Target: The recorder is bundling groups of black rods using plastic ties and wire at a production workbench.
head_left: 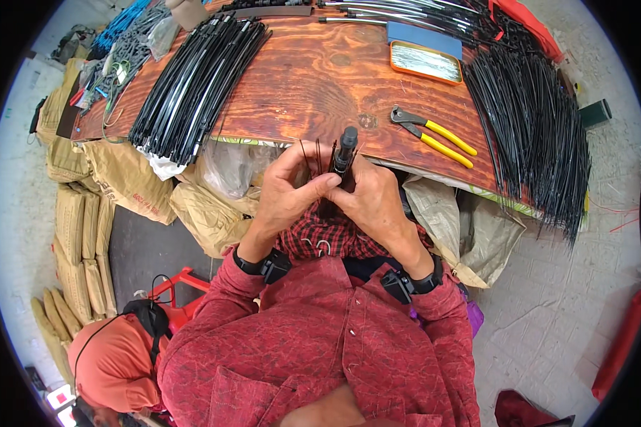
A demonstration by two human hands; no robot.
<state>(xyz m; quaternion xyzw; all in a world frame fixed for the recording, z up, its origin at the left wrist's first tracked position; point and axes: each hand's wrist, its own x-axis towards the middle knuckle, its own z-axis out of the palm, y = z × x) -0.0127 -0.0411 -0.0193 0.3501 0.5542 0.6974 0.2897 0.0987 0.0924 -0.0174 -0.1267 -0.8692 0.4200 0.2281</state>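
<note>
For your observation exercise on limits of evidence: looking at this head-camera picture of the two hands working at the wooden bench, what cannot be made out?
- Head view: the lower part of the black tube, covered by the left hand and right hand.
- Head view: how the thin black rods join the tube, hidden behind the fingers.
- Head view: the contents of the orange tray, too small.
- Head view: the far end of the bench, cut off by the top edge.

We look straight down from one head-worn fisheye, close over our hands at frame centre, the wooden table (313, 78) bending across the top.
</note>
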